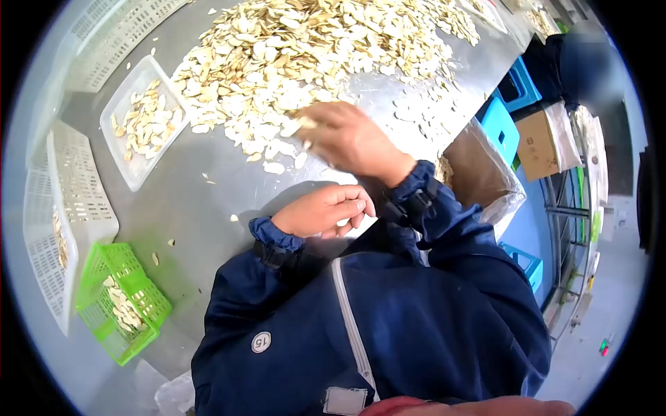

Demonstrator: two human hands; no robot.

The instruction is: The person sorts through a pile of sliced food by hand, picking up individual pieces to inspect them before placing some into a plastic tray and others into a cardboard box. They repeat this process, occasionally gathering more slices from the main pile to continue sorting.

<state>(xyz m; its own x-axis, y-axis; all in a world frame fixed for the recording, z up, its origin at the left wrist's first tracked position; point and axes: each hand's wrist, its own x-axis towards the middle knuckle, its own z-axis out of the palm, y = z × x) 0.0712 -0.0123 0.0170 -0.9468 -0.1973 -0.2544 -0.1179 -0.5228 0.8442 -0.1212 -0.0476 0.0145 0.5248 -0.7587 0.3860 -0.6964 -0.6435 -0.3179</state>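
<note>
A large heap of pale, thin dried slices [277, 52] covers the far part of the steel table [208, 236]. At the heap's near edge is my right hand [354, 142], palm down, its fingers bent and blurred, with a slice at the fingertips. Just below it, closer to my body, my left hand [322, 210] is held with curled fingers and the thumb against them. A small pale slice [343, 222] shows between that thumb and the fingers. Several loose slices lie on the metal beside both hands.
A translucent tray [114, 142] with slices stands left of the heap. White perforated baskets [87, 187] and a green basket [156, 301] line the left side. At right are a plastic-lined box [479, 170], blue crates [501, 128], a cardboard box [538, 142] and another person [551, 66].
</note>
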